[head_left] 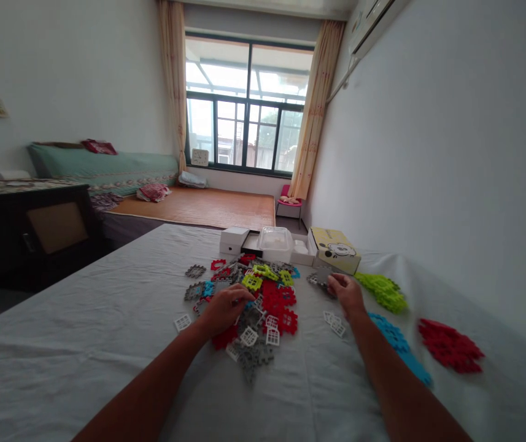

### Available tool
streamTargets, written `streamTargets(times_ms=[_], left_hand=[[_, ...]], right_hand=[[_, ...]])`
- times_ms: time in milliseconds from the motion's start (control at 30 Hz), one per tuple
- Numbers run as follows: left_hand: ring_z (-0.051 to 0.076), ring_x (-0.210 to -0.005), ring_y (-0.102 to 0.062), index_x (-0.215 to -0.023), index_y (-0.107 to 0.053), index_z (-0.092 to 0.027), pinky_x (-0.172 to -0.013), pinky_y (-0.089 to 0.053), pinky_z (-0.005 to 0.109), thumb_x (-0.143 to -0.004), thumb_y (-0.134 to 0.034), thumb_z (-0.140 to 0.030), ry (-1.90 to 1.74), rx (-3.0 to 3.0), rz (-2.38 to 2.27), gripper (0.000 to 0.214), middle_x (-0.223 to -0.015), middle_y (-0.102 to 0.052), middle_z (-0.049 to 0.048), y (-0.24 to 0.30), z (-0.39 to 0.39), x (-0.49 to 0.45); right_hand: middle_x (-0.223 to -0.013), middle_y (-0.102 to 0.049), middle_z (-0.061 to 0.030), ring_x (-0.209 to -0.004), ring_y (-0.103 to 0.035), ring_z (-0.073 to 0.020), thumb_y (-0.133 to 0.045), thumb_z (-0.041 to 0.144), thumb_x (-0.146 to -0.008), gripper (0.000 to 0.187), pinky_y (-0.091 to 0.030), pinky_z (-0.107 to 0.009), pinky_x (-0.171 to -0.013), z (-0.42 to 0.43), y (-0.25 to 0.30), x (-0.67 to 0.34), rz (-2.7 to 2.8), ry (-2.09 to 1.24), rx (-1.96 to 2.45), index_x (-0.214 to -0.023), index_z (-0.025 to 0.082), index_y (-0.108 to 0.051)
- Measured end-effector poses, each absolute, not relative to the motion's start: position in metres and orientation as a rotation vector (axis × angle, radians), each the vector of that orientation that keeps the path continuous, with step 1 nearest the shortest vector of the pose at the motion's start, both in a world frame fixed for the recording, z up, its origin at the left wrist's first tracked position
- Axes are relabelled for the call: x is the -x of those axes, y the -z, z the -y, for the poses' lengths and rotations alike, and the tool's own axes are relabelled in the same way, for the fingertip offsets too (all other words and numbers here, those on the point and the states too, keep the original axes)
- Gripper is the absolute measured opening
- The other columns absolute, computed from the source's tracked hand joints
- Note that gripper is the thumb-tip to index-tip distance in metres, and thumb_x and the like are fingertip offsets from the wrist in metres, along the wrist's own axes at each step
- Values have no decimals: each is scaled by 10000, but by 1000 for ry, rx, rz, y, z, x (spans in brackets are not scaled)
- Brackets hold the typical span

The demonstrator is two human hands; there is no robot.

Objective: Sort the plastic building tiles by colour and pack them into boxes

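Note:
A mixed pile of notched plastic building pieces in red (pixel 280 301), lime green (pixel 252 282), grey (pixel 256 355) and blue lies mid-table. My left hand (pixel 224 309) is over the left side of the pile, fingers bent and drawn together at its pieces; what they hold, if anything, is hidden. My right hand (pixel 348 293) pinches a flat grey building piece (pixel 322 274) to the right of the pile, beside the yellow box. Small white window-frame pieces (pixel 272 335) lie on the pile, and a few more white frames (pixel 334 323) are near my right wrist.
Separate heaps of lime green pieces (pixel 385 291), blue pieces (pixel 401 350) and red pieces (pixel 450 345) lie on the right. A white box (pixel 234 240), a clear plastic container (pixel 275 243) and a yellow box (pixel 335 250) line the back of the cloth-covered table (pixel 119 325).

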State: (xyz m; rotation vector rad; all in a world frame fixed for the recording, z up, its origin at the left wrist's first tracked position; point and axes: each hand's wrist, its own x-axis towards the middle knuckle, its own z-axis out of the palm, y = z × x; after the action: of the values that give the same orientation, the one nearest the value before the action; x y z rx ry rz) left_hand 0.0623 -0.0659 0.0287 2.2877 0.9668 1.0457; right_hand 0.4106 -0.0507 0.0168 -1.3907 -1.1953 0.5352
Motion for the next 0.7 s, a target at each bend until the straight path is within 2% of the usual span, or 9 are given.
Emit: streamTargets(times_ms=[100,233,367,433,567,700], left_hand=[[146,-860,-619,-904,-713,-210,-792,-476,243,-801,-496,-126,-1024,-2297,-971,254,-940,-671,36,-28,66,-63],[148,-864,-617,-903,-711,-204,-795,-475,244,-805,-493,-124,-1019,-2310,-980,252,-948,-669,43,-28,66,-62],[145,-862,-617,-911,-710,-206,-808,-468,248,-803,-488,-106,-1026,-2324,-967,267,-948,-664,40,-28,66,-61],[144,-854,-619,-903,-715,-207,-803,-469,247,-803,-492,-110,-1025,-2323,-966,263,-945,-663,41,-27,66,-61],[142,-859,-619,-901,-717,-209,-793,-474,238,-804,-499,-121,-1022,-2325,-983,254,-952,-663,41,-26,65,-60],[135,-855,-619,-910,-710,-208,-790,-471,230,-807,-495,-115,-1001,-2355,-988,256,-949,-661,35,-27,65,-61]], right_hand=[[-787,-680,-83,-697,-654,-226,-556,578,-672,540,-552,-372,-656,47,-14,-439,1128,-439,1457,-1013,163,-608],[-930,-683,-106,-767,-657,-235,-574,490,-684,513,-526,-377,-729,52,-18,-435,1117,-331,1522,-1077,161,-594],[-938,-687,-72,-762,-637,-199,-564,443,-751,327,-504,-343,-734,71,-24,-386,1662,-508,1437,-939,189,-650],[-956,-681,-56,-744,-624,-181,-621,419,-737,309,-493,-330,-726,82,-24,-360,1969,-603,1347,-954,202,-654],[-840,-677,-28,-690,-599,-173,-732,324,-648,357,-478,-299,-657,94,-20,-337,2084,-704,1331,-975,212,-643],[-720,-661,-13,-641,-577,-156,-725,317,-653,211,-451,-265,-598,91,-20,-341,2046,-775,1342,-812,199,-652]])
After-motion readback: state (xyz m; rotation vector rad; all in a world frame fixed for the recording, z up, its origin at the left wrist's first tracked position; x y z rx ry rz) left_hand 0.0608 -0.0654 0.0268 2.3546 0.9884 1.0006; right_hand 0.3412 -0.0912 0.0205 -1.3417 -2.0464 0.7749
